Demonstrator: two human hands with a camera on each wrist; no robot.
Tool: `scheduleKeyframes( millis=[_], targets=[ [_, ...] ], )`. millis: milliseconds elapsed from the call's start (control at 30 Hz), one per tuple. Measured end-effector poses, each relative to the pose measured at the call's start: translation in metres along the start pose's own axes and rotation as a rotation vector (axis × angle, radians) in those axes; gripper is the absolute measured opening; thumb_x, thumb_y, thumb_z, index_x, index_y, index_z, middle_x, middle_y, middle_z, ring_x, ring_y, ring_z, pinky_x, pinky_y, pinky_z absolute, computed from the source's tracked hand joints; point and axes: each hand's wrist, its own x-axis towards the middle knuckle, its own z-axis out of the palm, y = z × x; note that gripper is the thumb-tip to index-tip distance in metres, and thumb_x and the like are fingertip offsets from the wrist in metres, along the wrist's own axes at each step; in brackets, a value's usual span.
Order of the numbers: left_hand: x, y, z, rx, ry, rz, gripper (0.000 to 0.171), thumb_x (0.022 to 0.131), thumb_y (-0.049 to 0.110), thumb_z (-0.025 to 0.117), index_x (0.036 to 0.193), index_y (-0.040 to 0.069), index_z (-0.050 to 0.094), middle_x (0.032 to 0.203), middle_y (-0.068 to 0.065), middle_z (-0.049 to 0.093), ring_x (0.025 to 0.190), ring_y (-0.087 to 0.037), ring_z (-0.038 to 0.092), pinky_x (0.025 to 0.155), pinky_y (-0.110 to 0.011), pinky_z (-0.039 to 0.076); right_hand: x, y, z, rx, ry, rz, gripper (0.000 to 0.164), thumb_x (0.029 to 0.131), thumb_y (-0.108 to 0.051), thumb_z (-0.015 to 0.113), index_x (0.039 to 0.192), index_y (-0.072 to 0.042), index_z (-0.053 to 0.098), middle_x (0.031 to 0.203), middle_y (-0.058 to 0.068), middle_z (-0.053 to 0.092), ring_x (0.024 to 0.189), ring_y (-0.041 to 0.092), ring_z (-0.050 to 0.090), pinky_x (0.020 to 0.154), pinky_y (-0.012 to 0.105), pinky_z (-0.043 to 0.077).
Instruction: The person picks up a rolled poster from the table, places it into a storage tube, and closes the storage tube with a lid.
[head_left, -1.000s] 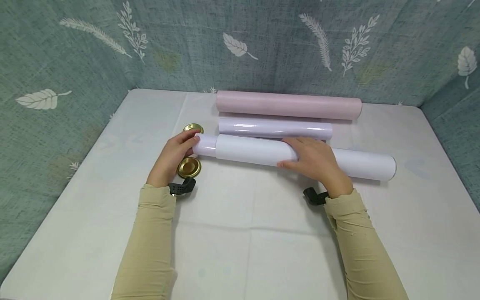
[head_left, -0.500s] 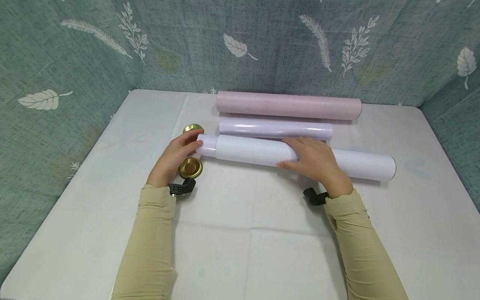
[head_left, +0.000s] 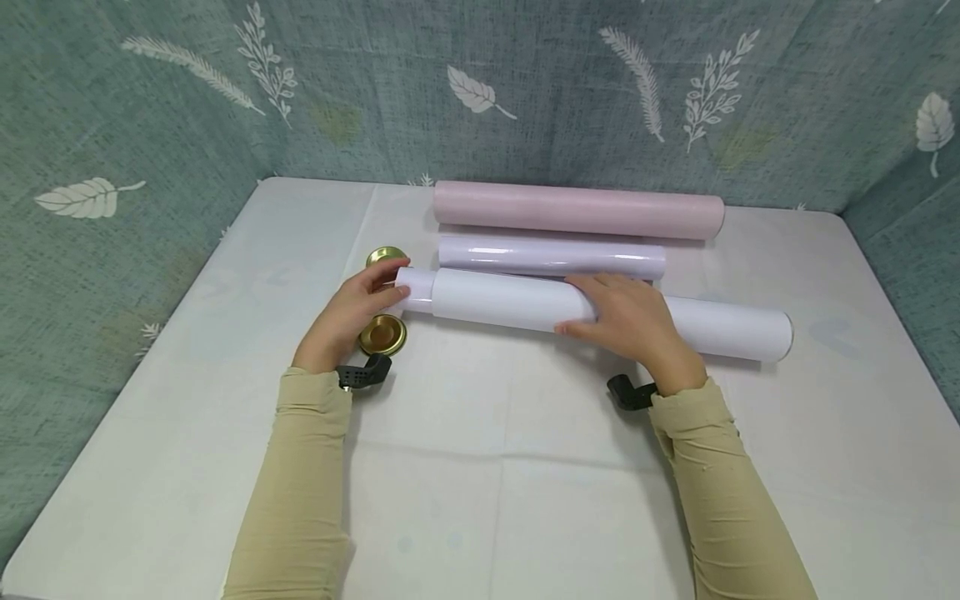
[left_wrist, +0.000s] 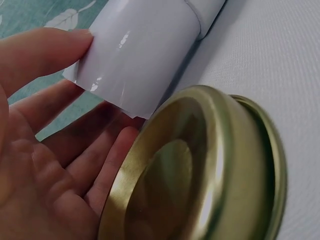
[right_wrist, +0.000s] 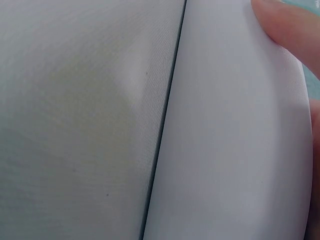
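A long white tube (head_left: 510,300) lies across the table, slightly tilted. From its left end protrudes a short length of glossy white roll (head_left: 416,290). My left hand (head_left: 348,312) holds that roll's end, the thumb on its near side and the fingers beyond it. In the left wrist view the roll's end edge (left_wrist: 112,100) looks like a loose sheet lip. My right hand (head_left: 622,321) grips the tube around its middle, thumb on the near side. Gold lids lie by my left hand, a nearer one (head_left: 382,335) and a farther one (head_left: 387,255) partly covered by my fingers.
Behind the tube lies a second glossy white roll (head_left: 551,257), and behind that a pink roll (head_left: 577,210). A white cloth (head_left: 450,483) covers the table. A green leaf-patterned curtain (head_left: 525,92) borders the back and sides.
The glossy roll has slid a little to the right into the tube, so less of it shows. My left hand moved right with it; my right hand and the tube stay put.
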Motion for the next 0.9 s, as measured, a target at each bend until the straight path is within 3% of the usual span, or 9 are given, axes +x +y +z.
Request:
scheduleKeyframes(
  millis=[300, 900],
  targets=[
    [0.0032, -0.0041, -0.0031, 0.005, -0.063, 0.015, 0.057, 0.087, 0.013, 0.058, 0.138, 0.016, 0.032, 0.135, -0.006, 0.035, 0.122, -0.018, 0.035, 0.098, -0.037, 0.029, 0.0011, 0.0003, 0.0003, 0.003, -0.007, 0.001, 0.078, 0.07, -0.072, 0.051, 0.132, -0.026, 0.041, 0.122, 0.004, 0.052, 0.112, 0.026, 0.046, 0.09, 0.046, 0.034],
    [0.0012, -0.0003, 0.0015, 0.037, -0.116, 0.033, 0.056, 0.087, 0.005, 0.055, 0.138, 0.011, 0.031, 0.134, -0.012, 0.037, 0.12, -0.025, 0.039, 0.098, -0.038, 0.03, -0.0001, 0.001, 0.0006, 0.004, -0.003, 0.004, 0.078, 0.069, -0.072, 0.052, 0.132, -0.026, 0.042, 0.123, 0.004, 0.052, 0.112, 0.025, 0.047, 0.09, 0.046, 0.035]
  ],
)
